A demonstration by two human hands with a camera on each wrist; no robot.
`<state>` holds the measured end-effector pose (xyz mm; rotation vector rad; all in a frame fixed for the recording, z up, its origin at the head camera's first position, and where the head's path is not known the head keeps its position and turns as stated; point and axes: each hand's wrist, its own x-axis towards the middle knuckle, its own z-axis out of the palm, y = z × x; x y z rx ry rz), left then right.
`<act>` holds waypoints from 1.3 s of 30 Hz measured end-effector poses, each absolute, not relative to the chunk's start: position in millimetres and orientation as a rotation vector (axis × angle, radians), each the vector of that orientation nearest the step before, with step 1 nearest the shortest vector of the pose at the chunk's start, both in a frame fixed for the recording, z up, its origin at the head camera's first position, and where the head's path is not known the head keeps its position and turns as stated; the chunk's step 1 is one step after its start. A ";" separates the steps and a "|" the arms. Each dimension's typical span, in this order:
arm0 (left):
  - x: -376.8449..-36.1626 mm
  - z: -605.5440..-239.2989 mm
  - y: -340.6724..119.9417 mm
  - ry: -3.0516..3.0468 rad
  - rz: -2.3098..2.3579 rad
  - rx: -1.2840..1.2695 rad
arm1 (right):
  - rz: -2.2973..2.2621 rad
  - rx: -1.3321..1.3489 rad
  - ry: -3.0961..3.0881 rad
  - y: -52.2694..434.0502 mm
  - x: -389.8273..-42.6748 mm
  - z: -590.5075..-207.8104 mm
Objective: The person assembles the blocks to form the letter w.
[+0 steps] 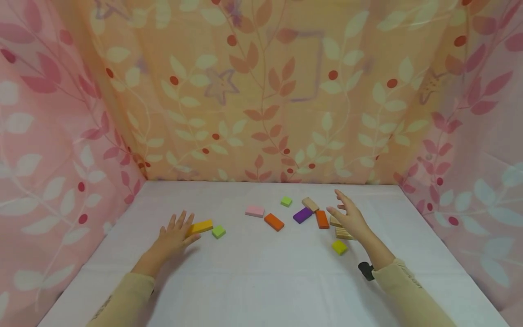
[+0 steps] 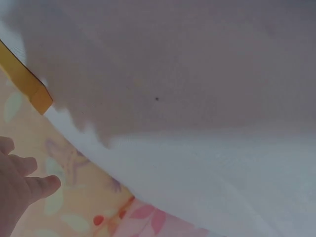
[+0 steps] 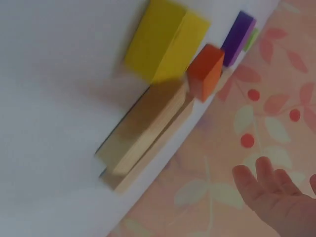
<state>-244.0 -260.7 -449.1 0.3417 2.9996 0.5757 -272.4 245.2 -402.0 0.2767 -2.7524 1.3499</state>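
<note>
Leafy curtains hem in the space, a peach one [image 1: 261,91] at the back and pink ones [image 1: 49,159] on either side, around a white-covered tabletop [image 1: 261,281] strewn with small coloured blocks. The left hand [image 1: 173,236], coming out of a beige sleeve [image 1: 122,299], is spread with its fingers apart and has hold of nothing; from the head view it overlaps the left end of an amber block [image 1: 202,226], while the left wrist view shows a gap between its visible fingers and that block. A green block [image 1: 218,232] lies just right of the amber one. Farther right, a pink block [image 1: 255,211] and an orange block [image 1: 274,222] lie near each other, with a smaller lime block [image 1: 286,201] behind them. Next come a purple block [image 1: 303,215], a tan block [image 1: 310,204] close by its far end, and a red-orange block [image 1: 322,219]. The right hand [image 1: 349,218] is also spread, fingers slightly bent and grasping nothing, raised over two wooden blocks [image 1: 344,234] that lie side by side. A yellow block [image 1: 339,247] sits on the near side of that pair, and a black object [image 1: 366,271] shows at the right wrist.
</note>
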 end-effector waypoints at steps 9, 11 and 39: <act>-250.4 -456.5 -257.3 2.978 0.526 0.361 | 1.584 0.352 -2.713 210.6 -285.9 -412.2; -251.1 -457.2 -257.8 2.975 0.522 0.358 | 1.633 0.337 -2.718 202.5 -289.7 -413.3; -263.8 -468.3 -271.9 2.999 0.299 0.585 | 1.714 0.312 -3.080 84.2 -358.3 -439.7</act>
